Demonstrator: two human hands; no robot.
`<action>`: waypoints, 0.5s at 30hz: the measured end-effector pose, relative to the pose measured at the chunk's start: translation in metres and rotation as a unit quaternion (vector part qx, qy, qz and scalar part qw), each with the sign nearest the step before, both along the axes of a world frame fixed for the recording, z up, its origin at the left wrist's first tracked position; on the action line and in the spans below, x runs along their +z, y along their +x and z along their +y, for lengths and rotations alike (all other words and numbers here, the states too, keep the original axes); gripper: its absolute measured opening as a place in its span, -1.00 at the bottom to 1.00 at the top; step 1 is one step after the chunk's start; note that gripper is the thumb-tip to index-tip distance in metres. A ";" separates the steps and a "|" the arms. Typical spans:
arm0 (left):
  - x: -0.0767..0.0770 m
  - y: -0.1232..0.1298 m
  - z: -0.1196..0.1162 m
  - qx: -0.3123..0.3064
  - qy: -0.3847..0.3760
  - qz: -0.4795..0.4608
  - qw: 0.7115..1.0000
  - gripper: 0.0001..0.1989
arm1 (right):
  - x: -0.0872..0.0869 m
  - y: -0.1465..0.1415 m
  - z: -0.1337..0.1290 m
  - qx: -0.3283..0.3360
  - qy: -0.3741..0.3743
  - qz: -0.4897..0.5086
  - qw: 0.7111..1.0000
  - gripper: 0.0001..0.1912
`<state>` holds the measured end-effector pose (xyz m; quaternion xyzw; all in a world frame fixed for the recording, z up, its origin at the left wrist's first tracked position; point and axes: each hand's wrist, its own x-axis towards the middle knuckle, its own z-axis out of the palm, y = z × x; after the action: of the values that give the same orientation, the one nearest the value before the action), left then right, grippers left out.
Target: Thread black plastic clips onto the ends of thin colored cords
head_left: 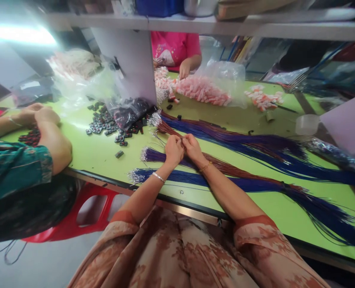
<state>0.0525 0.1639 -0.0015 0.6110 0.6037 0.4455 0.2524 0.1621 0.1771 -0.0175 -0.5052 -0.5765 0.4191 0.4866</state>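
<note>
Plainly, from the head camera, both hands met over the middle of the green table (84, 156), near its front edge. The left hand (175, 150) and the right hand (193, 149) were pinched narrow, fingertips together on a small dark piece (182, 140); its details were too small to make out. Brown wires (225, 170) stretched away to the right beyond the right hand. Purple wires (155, 155) lay just left of the left hand, and blue wires (249, 185) ran beneath the forearms. Behind the hands, a longer bundle of blue and purple wires (240, 142) reached toward the right side. Farther left, black pieces (101, 122) were heaped beside a dark plastic bag (132, 114), with one lone black piece (119, 154) nearer the edge. Across the table, a person in a pink shirt (177, 46) had a hand by a pink heap (204, 90). Another person's hands (47, 114) were at far left.
</note>
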 end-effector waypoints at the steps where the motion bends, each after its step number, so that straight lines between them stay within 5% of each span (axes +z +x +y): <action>1: 0.000 -0.003 -0.001 -0.015 0.005 0.015 1.000 -0.91 | 0.001 0.000 0.001 0.006 -0.010 0.015 1.000 -0.61; 7: 0.002 -0.025 -0.007 -0.120 0.051 0.114 0.985 -0.88 | 0.009 0.002 0.001 0.044 -0.052 0.098 0.993 -0.55; 15: 0.010 -0.020 -0.010 -0.113 0.020 0.348 0.931 -0.84 | 0.019 0.000 -0.001 0.040 -0.107 0.135 0.984 -0.50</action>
<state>0.0321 0.1543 0.0083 0.7965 0.5720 0.1856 0.0633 0.1625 0.1763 0.0011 -0.4696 -0.4775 0.5618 0.4856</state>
